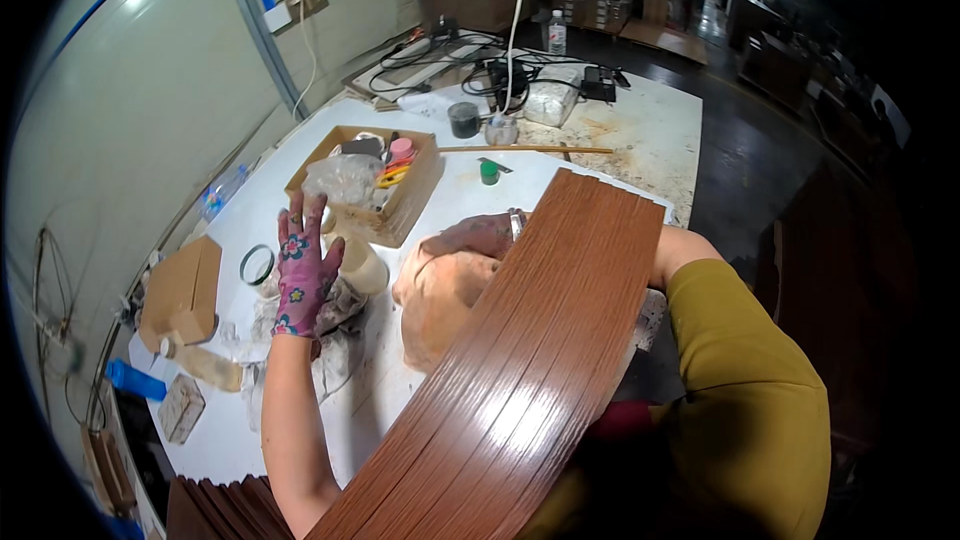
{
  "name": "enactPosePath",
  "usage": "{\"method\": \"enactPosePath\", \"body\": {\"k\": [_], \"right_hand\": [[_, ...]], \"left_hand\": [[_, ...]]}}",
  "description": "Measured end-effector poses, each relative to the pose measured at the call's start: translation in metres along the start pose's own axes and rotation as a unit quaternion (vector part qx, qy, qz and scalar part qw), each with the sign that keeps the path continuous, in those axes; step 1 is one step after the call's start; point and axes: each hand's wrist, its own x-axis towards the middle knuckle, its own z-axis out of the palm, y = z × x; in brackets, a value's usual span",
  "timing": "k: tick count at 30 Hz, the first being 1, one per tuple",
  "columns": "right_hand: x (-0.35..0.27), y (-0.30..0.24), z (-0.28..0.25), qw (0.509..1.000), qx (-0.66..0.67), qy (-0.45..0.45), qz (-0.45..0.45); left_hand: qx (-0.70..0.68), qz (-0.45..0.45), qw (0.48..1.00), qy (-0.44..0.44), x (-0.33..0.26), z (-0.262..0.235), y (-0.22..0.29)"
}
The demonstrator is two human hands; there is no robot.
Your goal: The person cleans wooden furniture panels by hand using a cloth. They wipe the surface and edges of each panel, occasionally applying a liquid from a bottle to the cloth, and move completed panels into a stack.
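My left hand [303, 265] wears a purple flowered glove and hovers with spread fingers over crumpled rags [335, 315] and a pale cup-like container [365, 265]. It holds nothing. My right hand [480, 237], stained with reddish-brown colour, presses on an orange-tan cloth [440, 300] lying on the white table [330, 410]. A stack of reddish-brown grooved wooden boards [520, 370] runs diagonally from the lower edge to the upper right, beside and partly over my right forearm.
An open cardboard box [385, 195] with plastic and small items stands beyond my hands. A tape ring [257, 264], cardboard pieces [180, 290], a blue tool [135, 380], a green cap [488, 172], a dark cup [464, 119] and tangled cables [470, 55] lie around.
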Motion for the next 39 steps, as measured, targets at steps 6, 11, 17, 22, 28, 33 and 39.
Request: {"method": "enactPosePath", "body": {"k": [6,11,17,22,28,33,39], "right_hand": [[-0.023,0.001,-0.002,0.999,-0.008,0.04,-0.02],[0.002,0.012,-0.011,1.0,0.002,0.0,-0.004],[-0.023,0.014,-0.014,0.999,0.019,0.032,-0.008],[-0.018,0.009,-0.009,0.999,0.01,0.041,-0.006],[-0.008,0.001,-0.005,0.999,0.041,0.012,-0.026],[-0.004,0.014,-0.064,0.988,0.132,0.074,0.033],[-0.014,0.022,-0.024,0.971,0.178,0.142,0.069]], "left_hand": [[-0.095,0.001,0.995,-0.045,0.014,0.013,0.012],[0.018,-0.015,1.0,-0.005,-0.015,0.012,-0.009],[0.01,0.01,1.0,0.017,0.003,0.005,0.015],[-0.269,-0.107,0.956,0.045,-0.022,0.045,0.0],[-0.361,-0.133,0.923,0.027,-0.059,0.092,-0.002],[-0.275,-0.267,0.923,0.02,-0.076,0.032,0.023],[-0.245,-0.237,0.94,0.033,-0.095,-0.047,0.079]]}}
